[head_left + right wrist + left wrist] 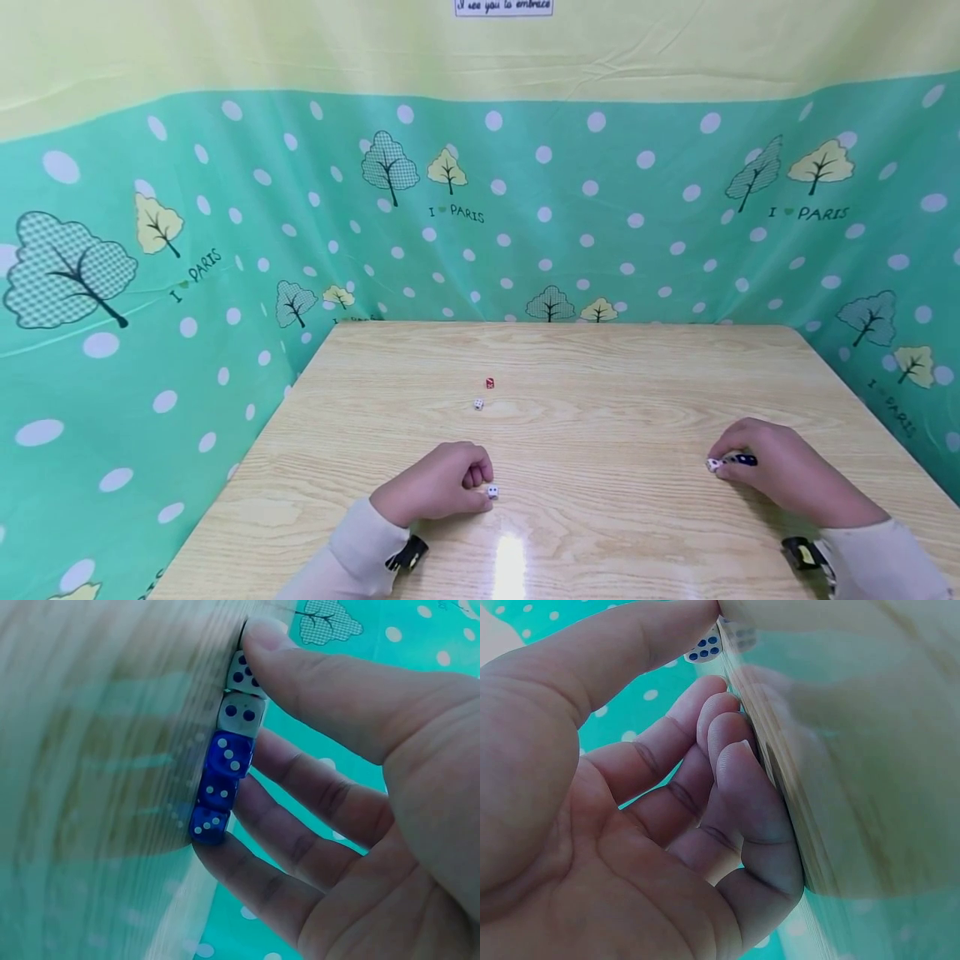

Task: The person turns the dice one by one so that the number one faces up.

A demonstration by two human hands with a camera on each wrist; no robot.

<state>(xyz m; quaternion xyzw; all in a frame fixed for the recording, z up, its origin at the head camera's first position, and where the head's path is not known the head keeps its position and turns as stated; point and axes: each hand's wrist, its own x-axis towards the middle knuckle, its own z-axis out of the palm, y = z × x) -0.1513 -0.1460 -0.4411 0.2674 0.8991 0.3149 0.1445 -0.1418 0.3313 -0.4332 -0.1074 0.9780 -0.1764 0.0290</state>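
Note:
On the wooden table, a white die (492,492) with dark dots lies between the thumb and index fingertips of my left hand (442,483). The left wrist view shows that die (703,651) just under the thumb tip, a small gap from the bent index finger. Over at the right, my right hand (772,467) holds a row of dice along the tabletop. White dice (241,714) are at the thumb end, and three blue dice (229,754) with white dots follow toward the far fingertips. The thumb partly hides the first white die.
Beyond the left hand, a red die (490,383) and another white die (478,404) lie on the wooden table (600,375). A green polka-dot cloth (525,225) hangs behind the table and along both sides.

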